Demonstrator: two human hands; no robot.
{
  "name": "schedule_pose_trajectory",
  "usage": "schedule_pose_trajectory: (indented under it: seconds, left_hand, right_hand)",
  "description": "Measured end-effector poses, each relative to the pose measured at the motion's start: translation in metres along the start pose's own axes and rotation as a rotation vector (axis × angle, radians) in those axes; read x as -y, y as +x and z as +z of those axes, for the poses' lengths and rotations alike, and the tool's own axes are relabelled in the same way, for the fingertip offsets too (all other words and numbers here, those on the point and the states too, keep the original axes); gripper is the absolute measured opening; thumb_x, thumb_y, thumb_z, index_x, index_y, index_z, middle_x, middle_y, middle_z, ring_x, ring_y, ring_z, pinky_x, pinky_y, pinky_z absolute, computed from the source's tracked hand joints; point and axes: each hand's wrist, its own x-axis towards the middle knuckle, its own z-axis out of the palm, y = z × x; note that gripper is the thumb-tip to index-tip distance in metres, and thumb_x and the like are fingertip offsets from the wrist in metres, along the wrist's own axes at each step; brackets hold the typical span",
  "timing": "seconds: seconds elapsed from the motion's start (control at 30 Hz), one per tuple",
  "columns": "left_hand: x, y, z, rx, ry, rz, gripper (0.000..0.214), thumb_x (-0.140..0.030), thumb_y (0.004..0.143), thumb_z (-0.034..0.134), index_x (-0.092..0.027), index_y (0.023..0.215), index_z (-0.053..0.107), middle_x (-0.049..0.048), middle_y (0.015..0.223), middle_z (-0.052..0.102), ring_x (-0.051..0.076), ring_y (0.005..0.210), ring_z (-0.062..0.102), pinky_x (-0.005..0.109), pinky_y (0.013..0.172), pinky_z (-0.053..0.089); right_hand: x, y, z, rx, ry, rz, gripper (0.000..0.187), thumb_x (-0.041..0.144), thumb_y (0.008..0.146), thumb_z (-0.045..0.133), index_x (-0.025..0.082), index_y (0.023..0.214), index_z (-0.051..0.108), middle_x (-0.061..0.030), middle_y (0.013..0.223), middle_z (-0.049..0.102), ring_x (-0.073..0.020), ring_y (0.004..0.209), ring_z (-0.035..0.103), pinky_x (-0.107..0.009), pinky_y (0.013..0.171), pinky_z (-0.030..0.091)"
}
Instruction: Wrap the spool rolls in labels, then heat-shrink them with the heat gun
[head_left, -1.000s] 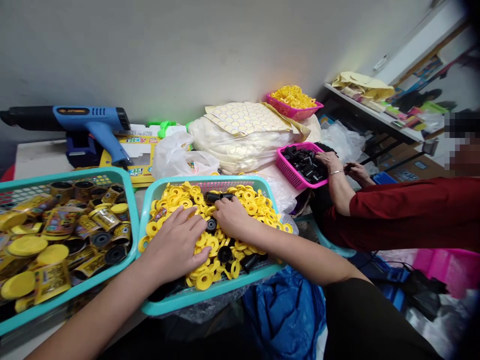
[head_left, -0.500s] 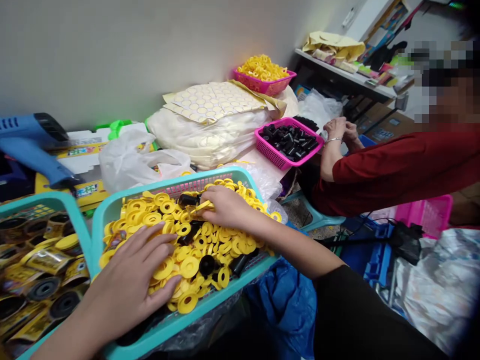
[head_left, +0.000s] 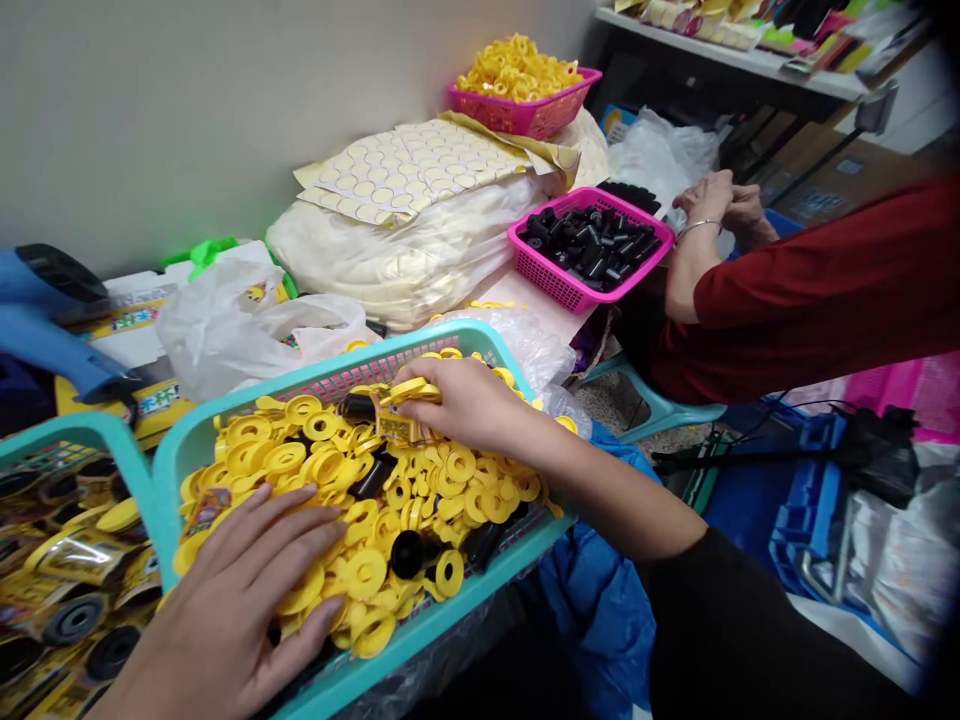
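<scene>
A teal basket [head_left: 480, 335] in front of me holds many yellow plastic ring caps [head_left: 366, 572] mixed with black plastic tubes [head_left: 407, 553]. My right hand [head_left: 469, 405] reaches over its far side, thumb and fingers pinched on yellow ring caps [head_left: 415, 390]. Just under those fingers lies a yellow piece with a printed label [head_left: 401, 425]; whether they touch it I cannot tell. My left hand [head_left: 247, 590] lies with fingers spread over the near left of the pile, holding nothing visible. Its palm hides part of the basket's rim.
At the left, a second teal basket [head_left: 127, 455] holds labelled yellow-and-black cylinders [head_left: 86, 555]. A blue heat gun [head_left: 56, 330] lies behind it. Farther back are a pink basket of black tubes [head_left: 517, 240], plastic bags [head_left: 397, 255] and a pink basket of yellow pieces [head_left: 487, 112]. A red-sleeved person [head_left: 810, 290] works at right.
The view has shifted, so the background sits differently. My right hand stays at the far side of the pile, now pinching ring caps more plainly. My left hand remains spread at the near left.
</scene>
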Motion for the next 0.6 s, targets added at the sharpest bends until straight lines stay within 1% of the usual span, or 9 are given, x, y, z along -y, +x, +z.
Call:
schedule_pose_trajectory:
  seconds: [0.07, 0.13, 0.2, 0.3, 0.37, 0.4, 0.47, 0.53, 0.6]
  left_hand:
    - [0.000, 0.007, -0.002, -0.014, 0.041, -0.044, 0.051, -0.034, 0.079, 0.059, -0.024, 0.128, 0.049, 0.0107, 0.122, 0.059, 0.032, 0.120, 0.048, 0.050, 0.107, 0.031]
    - [-0.005, 0.018, -0.005, -0.043, 0.084, -0.071, 0.054, -0.032, 0.080, 0.057, -0.026, 0.133, 0.046, 0.0123, 0.128, 0.055, 0.034, 0.122, 0.045, 0.054, 0.105, 0.032]
    - [-0.018, 0.033, -0.007, -0.027, 0.089, -0.011, 0.052, -0.030, 0.082, 0.055, -0.028, 0.134, 0.046, 0.0094, 0.129, 0.056, 0.032, 0.123, 0.045, 0.054, 0.107, 0.031]
    - [-0.042, 0.056, -0.004, 0.138, 0.054, 0.131, 0.054, -0.039, 0.085, 0.055, -0.028, 0.137, 0.044, 0.0072, 0.132, 0.057, 0.030, 0.121, 0.049, 0.050, 0.103, 0.037]
    - [-0.050, 0.066, 0.002, 0.251, 0.045, 0.143, 0.051, -0.040, 0.086, 0.054, -0.027, 0.135, 0.047, 0.0097, 0.131, 0.058, 0.030, 0.114, 0.055, 0.048, 0.096, 0.044]
    - [-0.051, 0.068, 0.005, 0.288, 0.052, 0.124, 0.045, -0.036, 0.087, 0.052, -0.026, 0.130, 0.052, 0.0106, 0.127, 0.060, 0.029, 0.108, 0.058, 0.047, 0.093, 0.046]
    - [-0.043, 0.068, 0.009, 0.316, 0.080, 0.072, 0.032, -0.029, 0.088, 0.049, -0.024, 0.117, 0.060, 0.0102, 0.115, 0.065, 0.027, 0.101, 0.061, 0.048, 0.091, 0.046]
    - [-0.029, 0.063, 0.008, 0.301, 0.113, 0.028, 0.027, -0.030, 0.089, 0.047, -0.023, 0.109, 0.063, 0.0096, 0.110, 0.065, 0.028, 0.102, 0.060, 0.048, 0.091, 0.046]
    - [-0.015, 0.058, 0.003, 0.277, 0.135, -0.009, 0.028, -0.035, 0.089, 0.047, -0.023, 0.111, 0.061, 0.0099, 0.113, 0.064, 0.029, 0.108, 0.057, 0.048, 0.091, 0.046]
  right_hand:
    - [-0.002, 0.001, -0.001, -0.021, -0.008, -0.009, 0.023, 0.032, 0.088, 0.058, 0.021, 0.107, 0.066, -0.0034, 0.100, 0.072, -0.0208, 0.094, 0.065, -0.030, 0.078, 0.045]
    - [-0.003, 0.002, -0.002, -0.046, -0.085, 0.001, 0.023, 0.028, 0.088, 0.057, 0.022, 0.109, 0.065, -0.0042, 0.098, 0.073, -0.0227, 0.092, 0.066, -0.031, 0.075, 0.045]
    - [-0.002, 0.001, -0.003, -0.076, -0.164, 0.009, 0.025, 0.025, 0.088, 0.056, 0.022, 0.111, 0.064, -0.0053, 0.097, 0.074, -0.0248, 0.091, 0.067, -0.032, 0.073, 0.045]
    - [0.001, -0.006, -0.005, -0.105, -0.148, -0.018, 0.026, 0.028, 0.089, 0.056, 0.024, 0.113, 0.063, -0.0048, 0.100, 0.074, -0.0257, 0.093, 0.067, -0.033, 0.073, 0.046]
    - [0.004, -0.014, -0.005, -0.105, -0.087, -0.024, 0.026, 0.030, 0.089, 0.057, 0.025, 0.113, 0.063, -0.0039, 0.102, 0.074, -0.0252, 0.094, 0.067, -0.032, 0.073, 0.047]
    - [0.005, -0.020, -0.004, -0.100, -0.061, -0.024, 0.026, 0.030, 0.088, 0.058, 0.025, 0.113, 0.063, -0.0037, 0.103, 0.074, -0.0247, 0.094, 0.068, -0.032, 0.074, 0.047]
    - [0.003, -0.030, 0.002, -0.100, -0.025, -0.033, 0.026, 0.029, 0.088, 0.059, 0.024, 0.113, 0.063, -0.0041, 0.104, 0.074, -0.0238, 0.093, 0.068, -0.032, 0.075, 0.048]
    - [-0.001, -0.039, 0.010, -0.128, -0.004, -0.063, 0.024, 0.026, 0.089, 0.058, 0.022, 0.112, 0.063, -0.0045, 0.107, 0.074, -0.0227, 0.095, 0.068, -0.033, 0.080, 0.048]
    - [-0.006, -0.043, 0.019, -0.193, 0.000, -0.085, 0.023, 0.023, 0.089, 0.056, 0.020, 0.111, 0.063, -0.0052, 0.108, 0.073, -0.0223, 0.096, 0.068, -0.034, 0.085, 0.047]
